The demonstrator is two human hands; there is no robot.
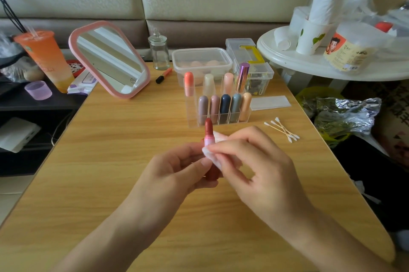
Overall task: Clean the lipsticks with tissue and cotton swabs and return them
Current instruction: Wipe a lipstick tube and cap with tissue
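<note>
Above the tabletop [110,161], her left hand [177,170] grips the opened red lipstick [208,130] upright; her right hand [250,156] pinches tissue [210,152] against its collar. Best wipe gently, sparing the bullet.

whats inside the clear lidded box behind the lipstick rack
Pale peach rounded shapes show through the clear lidded box, probably makeup sponges. Its cloudy walls and the lipsticks in front hide their number and anything beneath.
</note>
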